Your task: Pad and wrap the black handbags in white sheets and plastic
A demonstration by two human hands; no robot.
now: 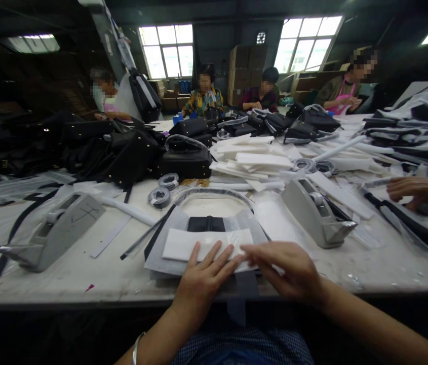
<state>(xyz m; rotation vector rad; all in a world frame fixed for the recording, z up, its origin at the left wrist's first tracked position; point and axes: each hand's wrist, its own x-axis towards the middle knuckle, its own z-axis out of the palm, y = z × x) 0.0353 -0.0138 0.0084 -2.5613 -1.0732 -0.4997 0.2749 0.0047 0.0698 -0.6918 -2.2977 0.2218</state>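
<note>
A black bag [206, 223] wrapped in grey fabric [178, 223] lies at the table's near edge, with a white foam sheet [183, 243] across its front. My left hand [203, 278] presses flat on the foam sheet, fingers spread. My right hand [285, 268] rests beside it, fingertips pinching the sheet's right end against the wrapping. The bag's handle [214, 193] arcs behind, sleeved in clear plastic.
Grey tape dispensers stand left [56, 230] and right [318, 213]. Stacked white foam sheets [251, 162], tape rolls [159, 196] and heaps of black bags [115, 149] fill the table. A co-worker's hand [413, 190] works at the right; several people sit at the far end.
</note>
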